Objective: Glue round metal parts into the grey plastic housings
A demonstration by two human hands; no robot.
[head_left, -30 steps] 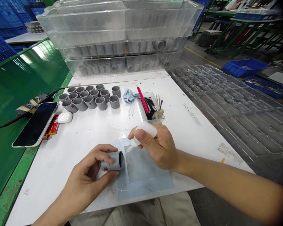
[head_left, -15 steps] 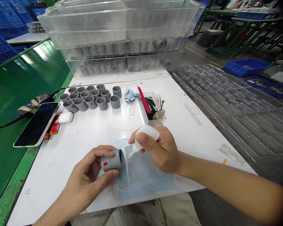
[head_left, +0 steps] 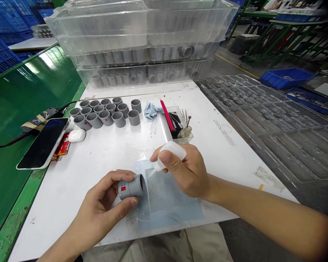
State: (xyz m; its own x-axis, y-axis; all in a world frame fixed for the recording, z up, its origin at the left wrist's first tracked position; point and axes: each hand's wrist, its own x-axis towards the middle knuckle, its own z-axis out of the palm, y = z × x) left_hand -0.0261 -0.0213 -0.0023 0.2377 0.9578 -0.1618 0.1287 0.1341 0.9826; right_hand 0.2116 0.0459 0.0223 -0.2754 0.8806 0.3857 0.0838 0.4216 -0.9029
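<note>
A short grey plastic cylinder with a red mark lies sideways between the thumb and fingers of my left hand. Its open end faces right. My right hand is wrapped round a white squeeze bottle, tilted so its thin clear nozzle points down and left. The nozzle tip is close to the cylinder's open rim; whether they touch I cannot tell. Beneath both hands lies a light blue sheet on the white table.
Several grey cylinders stand upright at the back left. Behind the blue cloth and a clear tool box rise stacked clear trays. A phone and white case sit left. Clear trays cover the right-hand floor.
The bottle has risen slightly and tilted a little more, its nozzle still near the rim. The cylinder has turned slightly, so less of its opening shows.
</note>
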